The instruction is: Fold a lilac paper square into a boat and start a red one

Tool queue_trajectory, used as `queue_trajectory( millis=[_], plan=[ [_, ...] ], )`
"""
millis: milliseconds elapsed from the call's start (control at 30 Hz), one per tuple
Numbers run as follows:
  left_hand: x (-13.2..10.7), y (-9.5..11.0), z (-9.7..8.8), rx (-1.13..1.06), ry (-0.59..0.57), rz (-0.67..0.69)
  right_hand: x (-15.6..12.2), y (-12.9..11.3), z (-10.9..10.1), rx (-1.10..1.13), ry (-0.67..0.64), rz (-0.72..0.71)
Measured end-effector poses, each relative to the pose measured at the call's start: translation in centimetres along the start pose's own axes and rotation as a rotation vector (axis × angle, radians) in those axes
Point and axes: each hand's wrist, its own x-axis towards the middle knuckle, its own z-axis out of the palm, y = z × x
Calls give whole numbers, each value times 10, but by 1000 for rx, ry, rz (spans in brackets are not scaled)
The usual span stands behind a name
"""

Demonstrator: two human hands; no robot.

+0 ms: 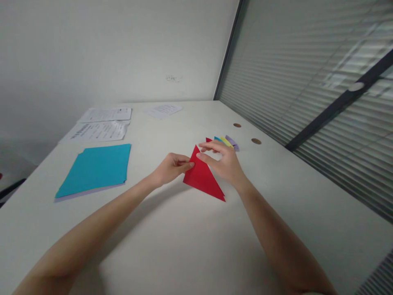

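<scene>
A red paper folded into a triangle (201, 177) lies on the white table (184, 237), one point toward me. My left hand (172, 167) pinches its left edge with fingers closed on the paper. My right hand (221, 160) rests on the triangle's upper right side, fingers bent and pressing the paper near the top corner. Just behind my right hand lies a small fan of folded coloured papers (227, 141) in red, blue, yellow and purple.
A stack of turquoise paper sheets (96, 167) lies to the left. Printed white sheets (102, 123) and another (162, 110) lie at the far side near the wall. Two round cable holes (256, 141) sit near the window blinds on the right.
</scene>
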Motion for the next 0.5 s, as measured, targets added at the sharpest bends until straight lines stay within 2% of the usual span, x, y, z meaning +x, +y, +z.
queue_trajectory(
  millis=[133,333,500],
  plan=[
    [-7,6,6,54,-47,-1,1,-1,5,199,-68,119],
    [-9,11,15,-46,133,49,-1,-5,10,317,-65,152],
    [-11,14,16,-16,168,42,-2,-6,12,356,-38,132]
  ],
)
